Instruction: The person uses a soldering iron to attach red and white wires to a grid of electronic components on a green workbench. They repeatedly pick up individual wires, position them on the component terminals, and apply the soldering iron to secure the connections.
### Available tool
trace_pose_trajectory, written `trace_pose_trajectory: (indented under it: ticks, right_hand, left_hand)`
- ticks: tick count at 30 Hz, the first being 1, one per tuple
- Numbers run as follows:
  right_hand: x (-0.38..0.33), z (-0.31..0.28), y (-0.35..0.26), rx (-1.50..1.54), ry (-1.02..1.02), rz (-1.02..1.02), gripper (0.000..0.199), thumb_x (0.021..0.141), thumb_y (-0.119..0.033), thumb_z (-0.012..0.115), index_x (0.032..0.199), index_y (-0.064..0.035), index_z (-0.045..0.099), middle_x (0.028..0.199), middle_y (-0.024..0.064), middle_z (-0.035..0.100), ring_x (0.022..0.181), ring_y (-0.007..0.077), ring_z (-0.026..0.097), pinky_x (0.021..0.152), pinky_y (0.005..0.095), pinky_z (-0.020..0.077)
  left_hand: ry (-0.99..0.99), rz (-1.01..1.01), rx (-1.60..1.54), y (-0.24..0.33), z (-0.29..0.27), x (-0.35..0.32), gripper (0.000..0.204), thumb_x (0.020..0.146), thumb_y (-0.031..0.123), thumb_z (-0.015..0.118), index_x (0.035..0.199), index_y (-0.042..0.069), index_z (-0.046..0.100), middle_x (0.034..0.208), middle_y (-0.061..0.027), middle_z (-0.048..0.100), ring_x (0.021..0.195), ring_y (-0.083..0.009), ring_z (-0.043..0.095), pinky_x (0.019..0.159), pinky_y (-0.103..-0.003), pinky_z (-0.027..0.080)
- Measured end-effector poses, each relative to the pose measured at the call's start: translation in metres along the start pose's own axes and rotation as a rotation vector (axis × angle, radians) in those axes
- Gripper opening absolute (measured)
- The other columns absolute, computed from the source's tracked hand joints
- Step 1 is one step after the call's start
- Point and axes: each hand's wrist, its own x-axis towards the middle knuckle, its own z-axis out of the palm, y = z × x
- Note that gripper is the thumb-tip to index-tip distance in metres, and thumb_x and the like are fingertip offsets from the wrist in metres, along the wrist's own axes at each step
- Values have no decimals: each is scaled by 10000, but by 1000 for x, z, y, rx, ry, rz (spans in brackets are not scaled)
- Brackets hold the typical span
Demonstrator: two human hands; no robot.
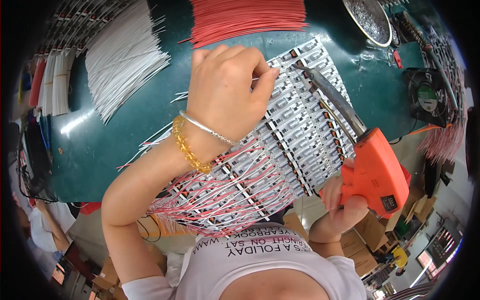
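Note:
My right hand is wrapped round the handle of an orange soldering gun. Its dark tip reaches the upper part of a panel of small white circuit boards. Just left of that tip, my left hand is closed in a pinch over the panel; what its fingertips hold is too small to make out. A few white wire ends stick out beside this hand, partly hidden by it. Red and white wires run in rows across the panel's lower left part, near my body.
White wires and red wires lie in bundles along the green table's far side. A round metal bowl is at the far right, with a black fan nearer. Cardboard boxes stand on the floor; other people are in the background.

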Motion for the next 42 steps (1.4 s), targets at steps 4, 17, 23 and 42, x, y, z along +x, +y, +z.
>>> trace_pose_trajectory:
  ticks: [4,17,23,42]
  right_hand:
    - [2,0,-1,-126,23,-47,778,852,-560,545,1132,154,415,486,-13,400,367,73,368,380,218,313]
    - [4,1,-3,-92,11,-85,753,837,-536,589,1139,139,442,479,-18,410,366,73,376,389,212,325]
    - [2,1,-3,-93,25,-58,797,827,-536,600,1182,154,416,474,-24,401,355,72,366,380,213,319]
    - [-8,-8,-2,-88,29,-20,682,852,-500,592,1087,125,456,501,-8,411,376,77,377,383,213,323]
  left_hand:
    - [7,5,4,0,0,0,196,789,153,676,653,51,580,634,-30,576,619,-201,535,682,-332,361]
    - [16,45,51,-2,2,-1,184,787,141,664,653,64,565,635,-28,573,632,-208,540,672,-339,355]
    - [20,42,57,-1,1,-1,176,786,144,666,663,63,571,639,-31,573,631,-210,538,678,-340,357]
    - [10,212,88,4,-1,-3,79,739,64,678,736,70,600,684,-11,576,673,-194,530,751,-339,361]
